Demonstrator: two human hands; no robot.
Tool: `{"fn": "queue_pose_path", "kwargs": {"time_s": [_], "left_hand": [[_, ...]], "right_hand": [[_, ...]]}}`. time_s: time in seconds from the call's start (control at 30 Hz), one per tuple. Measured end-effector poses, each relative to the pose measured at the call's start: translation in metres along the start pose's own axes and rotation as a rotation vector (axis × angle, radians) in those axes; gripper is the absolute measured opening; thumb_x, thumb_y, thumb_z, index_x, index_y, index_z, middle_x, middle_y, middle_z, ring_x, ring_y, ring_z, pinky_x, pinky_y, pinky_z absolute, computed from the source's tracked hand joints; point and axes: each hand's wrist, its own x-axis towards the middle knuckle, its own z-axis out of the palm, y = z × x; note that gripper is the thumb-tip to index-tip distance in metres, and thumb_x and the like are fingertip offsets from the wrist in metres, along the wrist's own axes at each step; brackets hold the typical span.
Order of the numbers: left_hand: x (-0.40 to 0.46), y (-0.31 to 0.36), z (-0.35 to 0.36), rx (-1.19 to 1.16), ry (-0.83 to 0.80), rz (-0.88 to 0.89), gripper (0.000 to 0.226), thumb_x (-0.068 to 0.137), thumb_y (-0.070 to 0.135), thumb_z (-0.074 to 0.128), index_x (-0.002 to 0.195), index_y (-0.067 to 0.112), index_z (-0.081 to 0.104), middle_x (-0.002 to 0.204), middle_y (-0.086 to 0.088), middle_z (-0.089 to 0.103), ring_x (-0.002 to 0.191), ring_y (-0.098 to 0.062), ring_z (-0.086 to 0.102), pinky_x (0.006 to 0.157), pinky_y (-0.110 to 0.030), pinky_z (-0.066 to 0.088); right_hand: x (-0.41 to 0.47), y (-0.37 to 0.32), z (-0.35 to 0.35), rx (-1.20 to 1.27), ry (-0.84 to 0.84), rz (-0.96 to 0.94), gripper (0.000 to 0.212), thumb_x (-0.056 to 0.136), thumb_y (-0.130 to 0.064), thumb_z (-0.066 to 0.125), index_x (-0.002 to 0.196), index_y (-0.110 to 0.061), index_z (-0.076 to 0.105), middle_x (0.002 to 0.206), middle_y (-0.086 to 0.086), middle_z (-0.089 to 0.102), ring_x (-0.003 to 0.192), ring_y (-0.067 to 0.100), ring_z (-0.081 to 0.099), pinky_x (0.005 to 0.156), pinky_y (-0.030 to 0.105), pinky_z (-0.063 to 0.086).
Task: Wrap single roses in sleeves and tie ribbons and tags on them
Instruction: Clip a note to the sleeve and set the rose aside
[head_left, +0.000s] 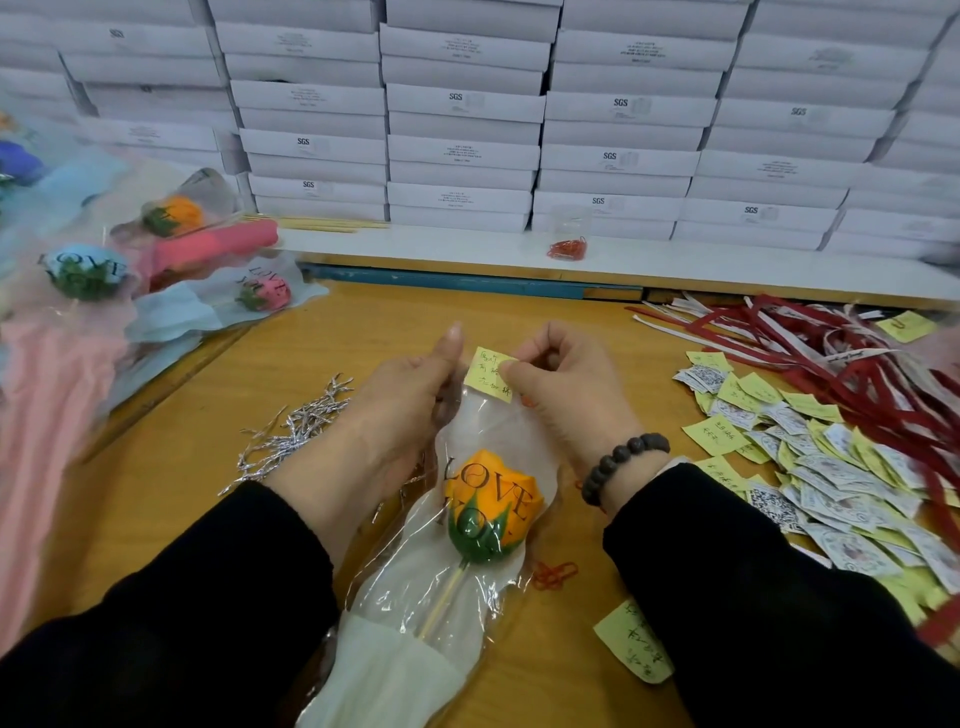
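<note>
An orange rose (491, 506) on a thin stick lies in a clear sleeve (415, 623) printed "LOVE YOU", its head pointing away from me on the wooden table (363, 322). My left hand (400, 410) grips the sleeve's far end. My right hand (561, 384) pinches a yellow handwritten tag (485, 374) right at that same end. A dark bead bracelet sits on my right wrist.
Silver twist ties (296, 426) lie left of my hands. Red and white ribbons (831, 353) and a heap of yellow and printed tags (831, 478) fill the right side. Wrapped roses (171, 249) are piled at the left. White boxes (467, 114) are stacked behind; red rubber bands (566, 248) lie on the shelf.
</note>
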Motion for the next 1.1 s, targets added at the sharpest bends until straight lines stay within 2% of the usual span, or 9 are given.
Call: {"fn": "queue_pose_path", "kwargs": {"time_s": [0.07, 0.17, 0.27, 0.4, 0.57, 0.63, 0.73, 1.0, 1.1], "left_hand": [[-0.004, 0.002, 0.002, 0.000, -0.012, 0.031, 0.041, 0.079, 0.042, 0.060, 0.083, 0.003, 0.068, 0.089, -0.016, 0.051, 0.082, -0.026, 0.039, 0.075, -0.037, 0.030], [-0.005, 0.000, 0.002, 0.025, -0.010, 0.102, 0.016, 0.085, 0.018, 0.062, 0.077, 0.006, 0.069, 0.094, -0.018, 0.047, 0.087, -0.027, 0.034, 0.077, -0.039, 0.026], [-0.002, -0.003, 0.000, 0.049, 0.002, 0.125, 0.015, 0.087, 0.011, 0.060, 0.077, 0.006, 0.068, 0.089, -0.021, 0.050, 0.084, -0.027, 0.035, 0.066, -0.037, 0.028], [-0.003, -0.001, 0.000, 0.064, 0.012, 0.124, 0.015, 0.087, 0.013, 0.061, 0.078, 0.005, 0.069, 0.088, -0.023, 0.053, 0.082, -0.027, 0.038, 0.069, -0.038, 0.033], [-0.003, -0.001, 0.002, 0.065, 0.011, 0.110, 0.013, 0.088, 0.011, 0.059, 0.081, 0.005, 0.068, 0.081, -0.022, 0.059, 0.071, -0.029, 0.045, 0.066, -0.035, 0.038], [-0.004, -0.001, 0.002, 0.046, 0.001, 0.111, 0.013, 0.088, 0.013, 0.059, 0.082, 0.005, 0.068, 0.072, -0.010, 0.066, 0.062, -0.020, 0.056, 0.062, -0.028, 0.047], [-0.005, -0.001, 0.003, 0.038, -0.010, 0.138, 0.013, 0.087, 0.012, 0.059, 0.079, 0.006, 0.066, 0.061, -0.002, 0.065, 0.048, -0.007, 0.056, 0.047, -0.017, 0.046], [-0.007, 0.000, 0.004, 0.041, 0.021, 0.123, 0.017, 0.087, 0.007, 0.060, 0.070, 0.008, 0.064, 0.060, -0.003, 0.061, 0.043, -0.006, 0.054, 0.045, -0.017, 0.044], [-0.007, 0.001, 0.003, 0.038, 0.038, 0.096, 0.015, 0.087, 0.010, 0.060, 0.073, 0.009, 0.063, 0.069, -0.006, 0.064, 0.046, -0.005, 0.057, 0.045, -0.016, 0.045]], "right_hand": [[-0.001, 0.000, 0.001, -0.035, 0.007, -0.028, 0.022, 0.081, -0.001, 0.063, 0.069, -0.016, 0.051, 0.069, 0.001, 0.056, 0.062, 0.010, 0.054, 0.055, 0.020, 0.044], [-0.001, -0.002, 0.000, -0.060, -0.016, -0.043, 0.022, 0.080, 0.001, 0.062, 0.070, -0.016, 0.050, 0.071, 0.002, 0.055, 0.066, 0.014, 0.054, 0.058, 0.024, 0.046], [0.000, -0.003, -0.002, -0.059, -0.074, -0.009, 0.020, 0.081, 0.001, 0.063, 0.078, -0.017, 0.055, 0.079, 0.005, 0.058, 0.075, 0.017, 0.058, 0.066, 0.026, 0.050], [-0.001, -0.004, -0.006, -0.090, -0.077, -0.004, 0.013, 0.086, -0.017, 0.063, 0.073, -0.019, 0.061, 0.068, -0.004, 0.056, 0.064, 0.006, 0.051, 0.059, 0.018, 0.042], [-0.001, -0.003, -0.006, -0.060, -0.088, 0.026, 0.012, 0.083, -0.012, 0.067, 0.073, -0.015, 0.063, 0.067, -0.003, 0.060, 0.060, 0.005, 0.054, 0.056, 0.017, 0.046], [-0.001, -0.001, -0.006, -0.046, -0.084, 0.026, 0.011, 0.082, -0.010, 0.067, 0.073, -0.014, 0.063, 0.070, 0.001, 0.060, 0.064, 0.010, 0.055, 0.059, 0.021, 0.047], [-0.001, -0.001, -0.006, -0.045, -0.087, 0.027, 0.008, 0.081, -0.008, 0.069, 0.075, -0.012, 0.064, 0.075, 0.006, 0.062, 0.068, 0.013, 0.056, 0.058, 0.022, 0.048], [-0.002, -0.003, -0.008, -0.072, -0.139, 0.023, 0.013, 0.081, -0.009, 0.069, 0.075, -0.016, 0.060, 0.073, 0.000, 0.059, 0.066, 0.010, 0.054, 0.056, 0.017, 0.044], [0.003, -0.008, -0.024, -0.179, -0.048, -0.023, 0.010, 0.086, -0.019, 0.063, 0.077, -0.019, 0.059, 0.077, -0.004, 0.059, 0.067, 0.006, 0.054, 0.054, 0.016, 0.046]]}}
